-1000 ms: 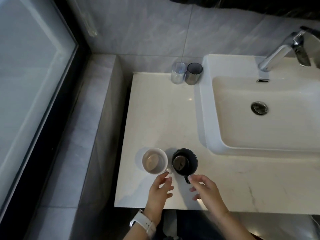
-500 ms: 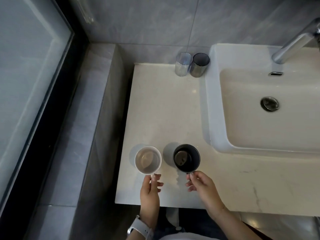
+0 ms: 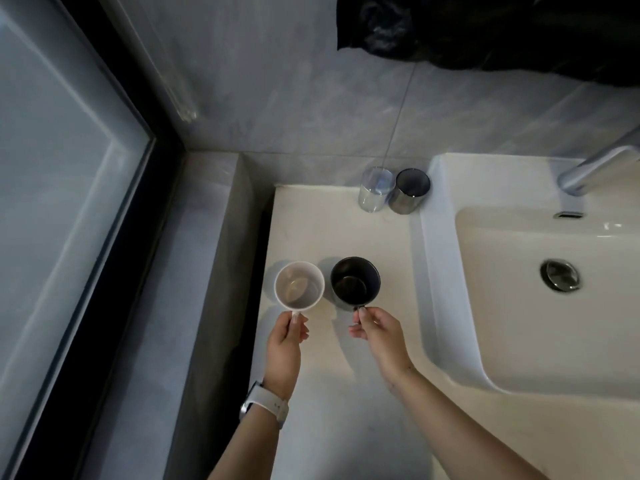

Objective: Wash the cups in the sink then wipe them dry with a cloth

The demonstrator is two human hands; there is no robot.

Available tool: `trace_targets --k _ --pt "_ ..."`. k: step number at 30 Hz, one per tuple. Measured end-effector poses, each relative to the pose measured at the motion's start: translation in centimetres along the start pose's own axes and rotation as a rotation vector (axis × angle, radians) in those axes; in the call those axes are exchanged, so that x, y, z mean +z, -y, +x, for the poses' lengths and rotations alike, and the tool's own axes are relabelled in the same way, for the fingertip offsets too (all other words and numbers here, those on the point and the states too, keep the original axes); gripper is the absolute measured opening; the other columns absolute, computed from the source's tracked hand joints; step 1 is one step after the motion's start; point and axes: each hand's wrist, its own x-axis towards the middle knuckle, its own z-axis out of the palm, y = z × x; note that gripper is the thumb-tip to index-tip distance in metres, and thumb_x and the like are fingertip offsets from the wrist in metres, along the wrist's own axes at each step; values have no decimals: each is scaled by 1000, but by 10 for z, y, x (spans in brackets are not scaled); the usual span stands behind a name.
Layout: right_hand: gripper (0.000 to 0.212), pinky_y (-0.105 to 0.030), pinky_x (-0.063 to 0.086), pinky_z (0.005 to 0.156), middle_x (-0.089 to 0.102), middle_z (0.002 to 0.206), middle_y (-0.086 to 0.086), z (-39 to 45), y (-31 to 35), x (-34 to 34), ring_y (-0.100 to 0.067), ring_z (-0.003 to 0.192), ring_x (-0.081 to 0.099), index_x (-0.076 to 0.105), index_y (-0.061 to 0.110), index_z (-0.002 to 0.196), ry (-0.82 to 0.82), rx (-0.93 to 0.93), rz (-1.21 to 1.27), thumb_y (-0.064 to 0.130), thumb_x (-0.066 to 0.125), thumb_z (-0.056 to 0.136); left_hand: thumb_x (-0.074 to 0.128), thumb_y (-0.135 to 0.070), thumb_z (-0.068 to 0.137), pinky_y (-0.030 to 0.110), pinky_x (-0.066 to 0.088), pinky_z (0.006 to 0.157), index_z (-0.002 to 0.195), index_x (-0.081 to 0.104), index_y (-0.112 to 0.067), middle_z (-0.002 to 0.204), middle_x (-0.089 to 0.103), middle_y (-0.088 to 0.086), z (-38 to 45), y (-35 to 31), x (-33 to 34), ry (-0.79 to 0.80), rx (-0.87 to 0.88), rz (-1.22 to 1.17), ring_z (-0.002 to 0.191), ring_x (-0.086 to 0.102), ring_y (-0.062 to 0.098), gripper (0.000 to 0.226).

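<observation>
I see the left hand (image 3: 284,344) pinching the handle of the white cup (image 3: 299,286), and the right hand (image 3: 379,332) pinching the handle of the black cup (image 3: 355,283). Whether either cup is lifted clear of the counter (image 3: 332,230) I cannot tell. The sink (image 3: 446,271) lies to their right, faucet (image 3: 595,169) above it. A glass (image 3: 375,189) and steel tumbler (image 3: 408,191) stand touching by the wall.

White cup (image 3: 299,286); black cup (image 3: 355,283); cream counter (image 3: 332,230).
</observation>
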Motion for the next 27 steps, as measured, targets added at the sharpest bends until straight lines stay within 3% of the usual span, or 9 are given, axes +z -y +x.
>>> trace_targets --k 7,18,22,24,26,27 --pt "21 -48 53 88 65 70 -2 88 58 39 -20 65 64 64 8 79 -44 -36 63 13 54 97 40 -12 105 16 45 70 92 56 -4 81 51 5 101 -50 26 6 62 -35 74 49 13 22" --pt "19 -32 54 74 66 76 -2 165 99 74 -15 60 63 63 6 83 -125 -74 205 13 54 97 39 -12 106 11 42 62 95 54 -2 80 51 2 195 -84 56 27 108 -48 70 45 11 21" --pt "15 -20 53 59 63 79 -7 170 101 85 -16 59 58 62 -1 89 -174 -104 245 8 53 97 38 -18 106 22 40 70 96 55 -7 78 49 0 202 -87 57 43 127 8 71 45 12 22" --pt "15 -17 52 57 63 81 -8 168 102 86 -17 60 58 62 -2 91 -181 -103 249 9 54 97 38 -19 106 21 43 71 100 56 -8 82 53 -1 201 -87 55 49 118 17 74 49 12 22" --pt "13 -15 51 56 64 84 -9 167 105 82 -19 62 62 62 -1 95 -184 -81 241 11 57 95 43 -26 105 19 48 78 105 59 -11 99 59 4 203 -85 51 41 80 74 85 57 16 22" --pt "12 -15 52 57 65 87 -11 164 109 79 -19 65 63 62 1 96 -193 -57 230 12 58 94 47 -34 101 27 51 87 108 62 -15 110 59 9 204 -85 49 21 62 133 94 59 21 25"
